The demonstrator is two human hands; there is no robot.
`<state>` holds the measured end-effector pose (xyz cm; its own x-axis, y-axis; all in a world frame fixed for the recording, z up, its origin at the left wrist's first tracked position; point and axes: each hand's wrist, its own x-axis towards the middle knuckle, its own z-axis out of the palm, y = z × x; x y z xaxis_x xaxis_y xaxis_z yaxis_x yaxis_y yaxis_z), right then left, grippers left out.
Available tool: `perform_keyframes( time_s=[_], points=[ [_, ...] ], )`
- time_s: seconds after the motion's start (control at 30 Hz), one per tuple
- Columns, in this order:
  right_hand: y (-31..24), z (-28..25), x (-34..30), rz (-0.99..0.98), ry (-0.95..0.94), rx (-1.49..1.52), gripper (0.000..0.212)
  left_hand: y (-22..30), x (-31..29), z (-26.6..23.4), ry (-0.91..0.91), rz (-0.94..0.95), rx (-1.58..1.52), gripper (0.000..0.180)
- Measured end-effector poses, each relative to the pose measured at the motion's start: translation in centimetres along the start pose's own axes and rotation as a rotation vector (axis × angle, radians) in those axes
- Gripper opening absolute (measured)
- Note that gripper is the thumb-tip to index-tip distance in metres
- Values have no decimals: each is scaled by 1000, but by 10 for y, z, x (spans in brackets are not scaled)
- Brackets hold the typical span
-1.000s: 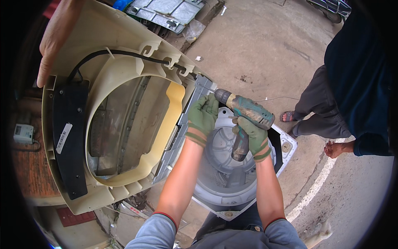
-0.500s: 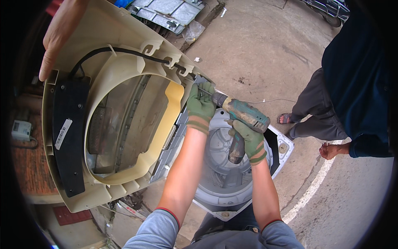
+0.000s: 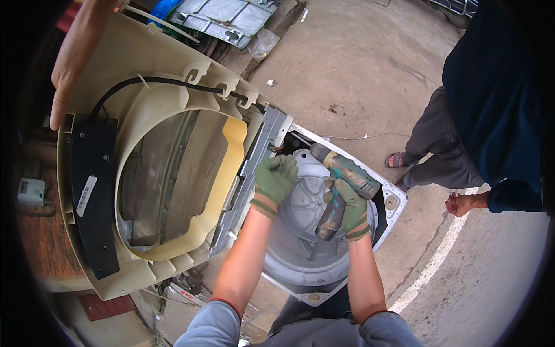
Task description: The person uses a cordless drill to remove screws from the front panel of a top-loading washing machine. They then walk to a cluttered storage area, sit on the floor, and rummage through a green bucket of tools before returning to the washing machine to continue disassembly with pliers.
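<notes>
My right hand (image 3: 351, 211), in a green work glove, is wrapped round the handle of a worn teal cordless drill (image 3: 354, 175). The drill's chuck points up and left, over the rim of an open top-loading washing machine (image 3: 394, 202). My left hand (image 3: 275, 180), also gloved, hovers at the left edge of the tub (image 3: 300, 267), its fingers curled together; whatever they may hold is too small to make out. Left of it stands the machine's beige top cover (image 3: 159, 104), tipped up with its underside showing. A grey hinge-side strip (image 3: 263, 137) runs along its near edge.
Another person's hand (image 3: 72, 72) is at the cover's far left corner. At the right stands a person in dark clothes (image 3: 457, 127), one hand (image 3: 462, 204) hanging low. A grey metal panel (image 3: 228, 14) lies at the back, and a thin cable (image 3: 370, 136) crosses the concrete.
My left hand has drawn back from the drill's tip and the corner of the cover, down toward the tub. The drill has shifted slightly right and down, still in my right hand.
</notes>
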<state>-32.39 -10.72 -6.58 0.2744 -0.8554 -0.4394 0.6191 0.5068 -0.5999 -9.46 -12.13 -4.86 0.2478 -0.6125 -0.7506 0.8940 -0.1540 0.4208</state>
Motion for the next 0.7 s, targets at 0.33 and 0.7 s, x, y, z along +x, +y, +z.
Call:
perform_keyframes(
  time_s=[0.33, 0.7],
  points=[
    [39, 8, 31, 41, -62, 20, 37, 10, -48, -26, -158, 136, 349, 24],
    [42, 13, 38, 60, -46, 82, 38, 28, -50, 3, 240, 759, 1359, 50]
  ],
)
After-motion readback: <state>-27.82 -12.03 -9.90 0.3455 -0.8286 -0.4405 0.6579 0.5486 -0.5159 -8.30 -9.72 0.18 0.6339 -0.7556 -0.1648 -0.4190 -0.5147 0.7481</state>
